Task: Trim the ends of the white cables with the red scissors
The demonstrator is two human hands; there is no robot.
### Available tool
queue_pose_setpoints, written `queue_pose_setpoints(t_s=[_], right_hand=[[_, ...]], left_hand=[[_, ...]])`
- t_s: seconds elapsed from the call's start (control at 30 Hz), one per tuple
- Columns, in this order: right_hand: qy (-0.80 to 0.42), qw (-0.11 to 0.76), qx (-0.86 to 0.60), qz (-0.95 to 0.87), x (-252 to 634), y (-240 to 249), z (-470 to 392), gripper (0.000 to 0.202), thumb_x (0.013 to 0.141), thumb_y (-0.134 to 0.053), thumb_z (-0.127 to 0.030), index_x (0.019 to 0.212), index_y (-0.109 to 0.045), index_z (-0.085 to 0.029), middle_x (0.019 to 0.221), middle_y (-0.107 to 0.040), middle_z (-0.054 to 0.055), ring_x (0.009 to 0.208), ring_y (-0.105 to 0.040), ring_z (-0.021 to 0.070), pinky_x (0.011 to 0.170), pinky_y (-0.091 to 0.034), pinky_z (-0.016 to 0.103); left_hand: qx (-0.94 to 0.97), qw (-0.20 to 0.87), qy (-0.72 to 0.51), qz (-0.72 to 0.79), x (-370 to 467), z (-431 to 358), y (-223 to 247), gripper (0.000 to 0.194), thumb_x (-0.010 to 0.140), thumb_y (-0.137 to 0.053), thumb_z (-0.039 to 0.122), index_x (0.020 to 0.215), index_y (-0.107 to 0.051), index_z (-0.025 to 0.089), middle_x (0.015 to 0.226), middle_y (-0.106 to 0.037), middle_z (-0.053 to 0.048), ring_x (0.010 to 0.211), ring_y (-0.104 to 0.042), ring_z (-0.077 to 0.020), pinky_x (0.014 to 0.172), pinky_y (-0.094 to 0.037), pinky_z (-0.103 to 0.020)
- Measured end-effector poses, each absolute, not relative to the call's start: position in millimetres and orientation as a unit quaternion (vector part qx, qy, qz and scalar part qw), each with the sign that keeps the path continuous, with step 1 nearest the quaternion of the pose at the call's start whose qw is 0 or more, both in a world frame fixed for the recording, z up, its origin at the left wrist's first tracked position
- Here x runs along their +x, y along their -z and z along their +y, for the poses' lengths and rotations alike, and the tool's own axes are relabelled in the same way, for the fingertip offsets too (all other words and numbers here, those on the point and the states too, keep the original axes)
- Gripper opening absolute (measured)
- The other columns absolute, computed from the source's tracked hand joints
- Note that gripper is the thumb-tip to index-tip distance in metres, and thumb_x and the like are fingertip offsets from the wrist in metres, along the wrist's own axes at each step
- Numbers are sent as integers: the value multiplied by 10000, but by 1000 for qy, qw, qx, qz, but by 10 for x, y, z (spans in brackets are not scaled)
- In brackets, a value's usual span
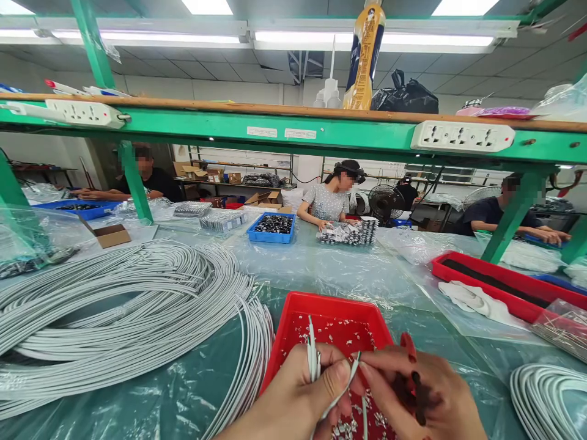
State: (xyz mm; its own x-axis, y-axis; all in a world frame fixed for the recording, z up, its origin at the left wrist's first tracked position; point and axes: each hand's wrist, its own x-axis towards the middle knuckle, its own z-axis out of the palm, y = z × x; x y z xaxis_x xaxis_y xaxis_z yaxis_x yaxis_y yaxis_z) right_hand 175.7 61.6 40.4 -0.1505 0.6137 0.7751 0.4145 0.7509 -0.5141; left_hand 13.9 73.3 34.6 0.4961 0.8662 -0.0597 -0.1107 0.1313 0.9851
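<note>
1. The left hand [302, 379] has its grip closed around thin white cables [312, 351], one end pointing up; thumb and fingers press together on a strand slanting towards the other hand.
2. The right hand [440, 391] has its grip pinching that strand's green-tipped end between thumb and forefinger. A red-handled tool [407, 347] sits in the same hand, its lower part blurred and dark.
3. The held cables are over the near half of a red tray [334, 297], towards the desk's [178, 400] near edge. Small pale scraps [343, 429] dot the tray floor.
4. A large coil of white cable [215, 330] covers much of the desk's left side; a smaller coil [527, 391] lies at the near right corner.
5. Towards the right edge, a long red tray [513, 304] has a white cloth [477, 300] against its near side.
6. Near the far edge, a blue tray [270, 239] holds dark parts, beside a seated person [325, 201] handling stacked black-and-white pieces [353, 232].
</note>
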Motion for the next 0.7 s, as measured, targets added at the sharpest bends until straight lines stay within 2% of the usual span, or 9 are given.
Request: queue_pose_setpoints(t_s=[0.1, 0.2, 0.37, 0.5, 0.7], right_hand=[[-20, 535, -317, -783, 1809, -389, 654, 132, 747, -566, -140, 764, -650, -240, 505, -568, -72, 386, -474, 70, 398, -382, 176], [20, 507, -328, -797, 1834, -379, 653, 114, 752, -541, -140, 748, -626, -216, 502, -560, -60, 400, -459, 72, 405, -374, 188], [-12, 457, -386, -801, 1835, -392, 634, 132, 746, -507, -169, 730, -638, -182, 517, -548, -22, 415, -463, 103, 400, -385, 228], [-22, 453, -371, -810, 1845, -415, 635, 114, 775, -504, -166, 733, -603, -204, 515, -525, -40, 430, -453, 99, 421, -376, 221], [-39, 457, -371, -808, 1870, -432, 609, 88, 792, -547, -211, 743, -616, -235, 497, -480, -51, 399, -430, 93, 394, -347, 217]], left_hand=[[586, 638, -353, 353, 147, 768, -300, 561, 659, -567, 683, 755, -545, 131, 515, -449, 63, 341, -327, -21, 281, -234, -132], [592, 629, -345, 367, 146, 787, -251, 566, 680, -551, 677, 791, -548, 122, 528, -460, 57, 331, -336, -16, 285, -258, -133], [571, 631, -351, 391, 151, 775, -239, 588, 665, -567, 672, 858, -526, 117, 574, -481, 38, 387, -367, -31, 302, -297, -135], [565, 636, -347, 395, 163, 733, -326, 583, 640, -575, 682, 801, -495, 127, 609, -481, 25, 432, -370, -40, 318, -307, -138], [515, 655, -387, 396, 137, 705, -386, 577, 622, -614, 671, 802, -473, 142, 527, -465, 65, 347, -361, -24, 307, -313, -144]])
